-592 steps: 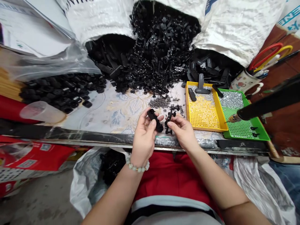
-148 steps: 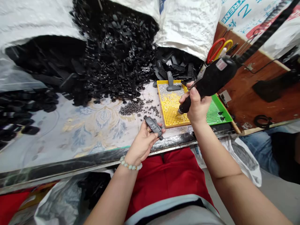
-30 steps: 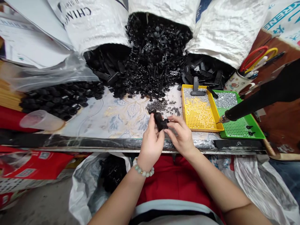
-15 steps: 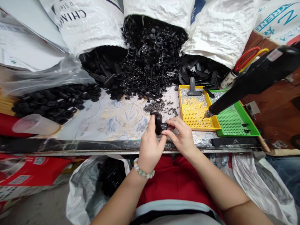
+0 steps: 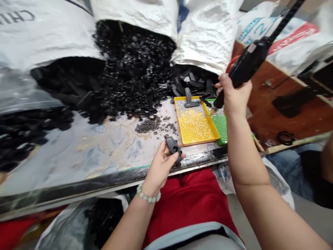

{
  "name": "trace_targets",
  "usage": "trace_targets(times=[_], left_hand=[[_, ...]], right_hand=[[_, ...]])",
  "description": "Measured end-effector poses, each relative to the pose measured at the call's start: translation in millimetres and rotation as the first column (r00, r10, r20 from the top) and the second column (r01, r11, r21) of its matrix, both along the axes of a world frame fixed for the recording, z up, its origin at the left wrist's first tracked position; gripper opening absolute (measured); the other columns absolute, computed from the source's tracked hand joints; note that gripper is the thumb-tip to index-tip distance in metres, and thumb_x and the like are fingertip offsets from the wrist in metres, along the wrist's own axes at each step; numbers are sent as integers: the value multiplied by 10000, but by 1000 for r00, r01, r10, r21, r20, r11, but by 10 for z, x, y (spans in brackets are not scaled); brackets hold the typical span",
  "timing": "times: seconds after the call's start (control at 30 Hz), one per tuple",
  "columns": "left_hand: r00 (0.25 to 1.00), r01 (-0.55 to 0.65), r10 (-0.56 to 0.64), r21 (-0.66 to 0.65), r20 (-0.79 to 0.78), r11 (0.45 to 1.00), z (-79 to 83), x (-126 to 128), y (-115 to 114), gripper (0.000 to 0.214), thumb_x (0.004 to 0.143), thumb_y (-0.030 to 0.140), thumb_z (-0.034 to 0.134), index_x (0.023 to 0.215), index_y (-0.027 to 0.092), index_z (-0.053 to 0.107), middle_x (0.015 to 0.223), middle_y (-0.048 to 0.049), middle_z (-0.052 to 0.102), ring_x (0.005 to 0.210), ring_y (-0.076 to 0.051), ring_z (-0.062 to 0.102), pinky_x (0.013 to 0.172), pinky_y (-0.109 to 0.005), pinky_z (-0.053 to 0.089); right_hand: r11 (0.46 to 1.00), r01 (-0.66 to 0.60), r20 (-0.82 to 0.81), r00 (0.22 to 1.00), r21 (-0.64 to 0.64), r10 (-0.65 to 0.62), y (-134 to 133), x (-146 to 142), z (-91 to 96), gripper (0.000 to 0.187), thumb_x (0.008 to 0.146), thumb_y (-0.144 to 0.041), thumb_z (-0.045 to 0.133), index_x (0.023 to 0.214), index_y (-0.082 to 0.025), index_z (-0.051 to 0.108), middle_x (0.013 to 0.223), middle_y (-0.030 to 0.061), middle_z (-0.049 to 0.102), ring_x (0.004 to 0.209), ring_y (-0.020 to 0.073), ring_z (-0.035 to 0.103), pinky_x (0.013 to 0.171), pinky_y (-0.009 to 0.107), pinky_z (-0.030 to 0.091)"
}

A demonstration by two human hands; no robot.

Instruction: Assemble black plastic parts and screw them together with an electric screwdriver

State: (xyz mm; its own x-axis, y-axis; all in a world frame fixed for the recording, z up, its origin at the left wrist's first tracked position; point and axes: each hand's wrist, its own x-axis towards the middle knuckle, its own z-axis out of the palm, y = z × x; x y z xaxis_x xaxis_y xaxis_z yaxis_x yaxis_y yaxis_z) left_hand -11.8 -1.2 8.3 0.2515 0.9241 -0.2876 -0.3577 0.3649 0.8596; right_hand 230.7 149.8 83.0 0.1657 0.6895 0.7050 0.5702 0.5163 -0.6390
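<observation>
In my left hand is a black plastic part with a round hole near its middle, held over the table's front edge between thumb and fingers. My right hand is wrapped around a black electric screwdriver, which slants down to the left. The driver's tip is over the yellow perforated tray, close to its right rim. Small silvery screws are scattered over that tray. A black T-shaped piece lies at its back end.
Right of the yellow tray stands a green tray, partly behind my right arm. Tiny dark metal pieces lie on the table. A large heap of black parts spills from white sacks at the back. An open bag of black parts is below the table.
My right hand has left the black part and taken hold of the screwdriver. My left hand keeps the part, now turned so its hole shows. The view has swung to the right.
</observation>
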Motion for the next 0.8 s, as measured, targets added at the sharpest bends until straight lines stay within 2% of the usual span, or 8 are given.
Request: trace_targets(times=[0.07, 0.17, 0.33, 0.43, 0.63, 0.8], left_hand=[[1000, 7, -7, -5, -26, 1000, -9, 55, 4, 456, 760, 282, 667, 1163, 218, 463, 1184, -88, 598, 812, -150, 674, 730, -264, 521], [998, 20, -20, -3, -60, 1000, -15, 80, 24, 470, 749, 296, 680, 1163, 217, 472, 1173, -82, 605, 818, -152, 671, 738, -264, 519], [994, 26, -28, -24, -104, 999, 3, 86, 47, 486, 737, 313, 697, 1162, 235, 473, 1171, -60, 612, 832, -142, 668, 770, -260, 513], [991, 13, -18, -36, -136, 999, 14, 110, 48, 477, 741, 316, 694, 1154, 241, 469, 1142, -52, 622, 832, -146, 671, 744, -246, 512], [992, -8, 3, -42, -125, 999, 0, 116, 46, 494, 739, 318, 695, 1163, 248, 452, 1152, -56, 616, 848, -159, 675, 736, -256, 529], [990, -11, 1, -74, -140, 997, -1, 110, 53, 531, 715, 320, 717, 1170, 249, 453, 1182, -63, 606, 859, -170, 678, 747, -268, 540]], right_hand=[[996, 71, -138, 988, 54, -63, 52, 114, -20, 452, 845, -572, 425, 1110, -217, 512, 889, 64, 602, 759, 161, 660, 561, 282, 521], [984, 168, -207, 966, 63, -152, -51, 278, -137, 449, 810, -589, 473, 986, -184, 551, 730, 27, 605, 630, 147, 651, 514, 276, 516], [967, 253, -344, 912, 40, -224, -163, 510, -287, 394, 793, -566, 518, 773, -173, 539, 561, -21, 553, 500, 130, 595, 548, 320, 536], [971, 239, -354, 910, 25, -215, -139, 470, -288, 374, 798, -553, 520, 756, -182, 530, 552, -28, 548, 479, 118, 580, 540, 305, 532], [993, 118, -304, 947, 21, -106, -278, 132, -237, 343, 836, -531, 480, 801, -197, 546, 599, -18, 559, 498, 111, 595, 549, 288, 548], [981, 187, -252, 952, 40, -172, -302, 210, -240, 360, 864, -525, 429, 826, -195, 566, 618, 2, 593, 550, 127, 619, 637, 334, 568]])
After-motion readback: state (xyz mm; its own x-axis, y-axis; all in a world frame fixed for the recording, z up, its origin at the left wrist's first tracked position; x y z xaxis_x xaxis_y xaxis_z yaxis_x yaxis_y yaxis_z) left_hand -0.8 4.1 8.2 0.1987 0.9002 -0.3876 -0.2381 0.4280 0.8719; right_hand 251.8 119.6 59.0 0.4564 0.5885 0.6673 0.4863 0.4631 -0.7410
